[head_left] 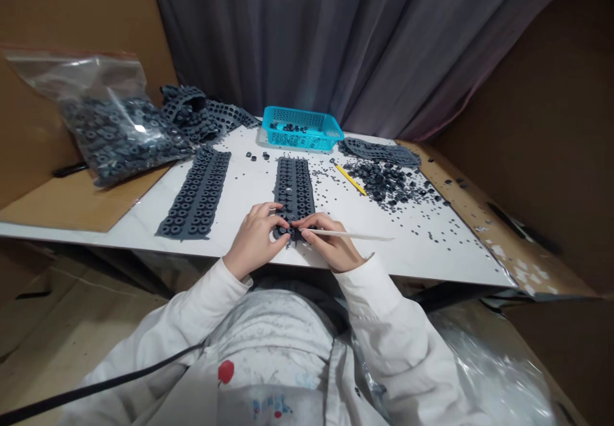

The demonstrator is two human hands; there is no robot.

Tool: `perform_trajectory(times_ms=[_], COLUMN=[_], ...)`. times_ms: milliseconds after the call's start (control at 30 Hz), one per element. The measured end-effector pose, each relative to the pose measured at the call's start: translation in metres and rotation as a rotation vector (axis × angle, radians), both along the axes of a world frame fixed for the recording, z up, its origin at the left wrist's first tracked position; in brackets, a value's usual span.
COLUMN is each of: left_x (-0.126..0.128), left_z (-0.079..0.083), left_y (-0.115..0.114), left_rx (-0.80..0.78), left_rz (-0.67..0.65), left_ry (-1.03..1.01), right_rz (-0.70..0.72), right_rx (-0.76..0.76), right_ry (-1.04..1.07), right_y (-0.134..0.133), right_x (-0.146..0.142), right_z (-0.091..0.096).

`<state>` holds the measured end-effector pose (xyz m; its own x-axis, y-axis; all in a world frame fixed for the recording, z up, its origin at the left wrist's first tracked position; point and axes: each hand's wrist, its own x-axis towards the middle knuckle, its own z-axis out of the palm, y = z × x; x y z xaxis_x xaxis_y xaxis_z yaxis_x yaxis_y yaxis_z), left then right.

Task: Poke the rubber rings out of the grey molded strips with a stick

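A dark grey rubber strip (294, 190) studded with small rings lies lengthwise on the white table (240, 208) in front of me. My left hand (254, 237) presses its near end down, fingers curled on the rings. My right hand (330, 240) pinches a thin white stick (355, 236) whose tip meets the strip's near end; the stick's other end points right. Both hands touch at the strip's near edge.
A second ring strip (196, 192) lies to the left. A clear bag of rings (115, 125) and more strips (201, 112) sit at the back left. A teal basket (302, 127) stands behind; loose rings (388, 183), a yellow pencil (350, 178) and another strip (381, 151) lie to the right.
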<state>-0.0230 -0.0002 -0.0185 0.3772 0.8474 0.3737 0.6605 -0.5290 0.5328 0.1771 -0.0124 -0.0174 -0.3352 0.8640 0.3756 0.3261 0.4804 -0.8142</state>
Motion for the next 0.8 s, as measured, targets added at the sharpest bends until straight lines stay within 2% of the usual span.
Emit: perform_trajectory(times_ms=[800], left_x=[-0.0015], left_z=[0.0003], left_y=[0.0025], left_rx=[-0.026], left_rz=[-0.053], left_ry=[-0.001], right_rz=[0.07], right_rx=[0.04], right_ry=[0.003], right_y=[0.0], right_x=[-0.001], right_z=[0.0015])
